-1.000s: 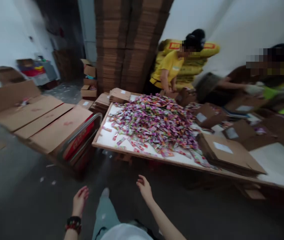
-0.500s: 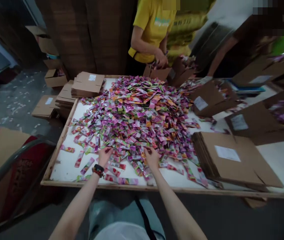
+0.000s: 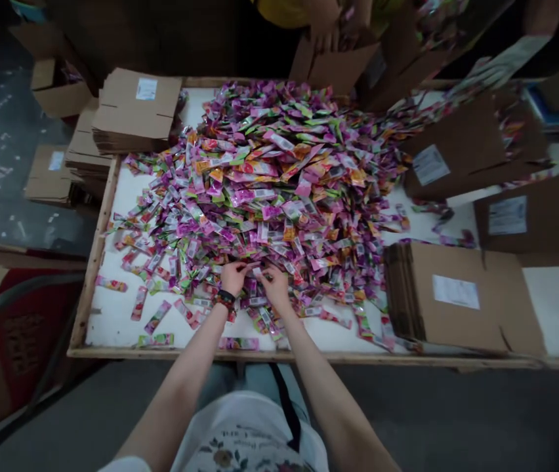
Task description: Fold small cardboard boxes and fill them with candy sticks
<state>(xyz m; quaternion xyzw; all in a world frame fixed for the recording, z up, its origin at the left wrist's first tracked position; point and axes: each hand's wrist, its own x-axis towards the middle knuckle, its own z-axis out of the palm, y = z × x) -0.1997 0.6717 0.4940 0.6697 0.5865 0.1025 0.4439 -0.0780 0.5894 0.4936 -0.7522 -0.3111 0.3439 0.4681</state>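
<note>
Drawn closer together than half a second ago, my left hand (image 3: 233, 280) and right hand (image 3: 275, 286) pinch a packet (image 3: 257, 271), apparently steadying it from both sides, where the heap (image 3: 279, 196) slopes toward the table's (image 3: 105, 324) near edge.

Left grip (image 3: 233, 278) and right grip (image 3: 275, 286) curl close together

The packet heap (image 3: 269, 196) lies on the table (image 3: 107, 321). Left of and behind the heap sits a stack of flattened cartons (image 3: 122, 115); right of the heap, towards the front, lies a second flat stack (image 3: 496, 308). Behind the heap, slightly right, stands an open carton (image 3: 331, 71). Loose packets (image 3: 157, 317) lie before the heap and left of it.
</note>
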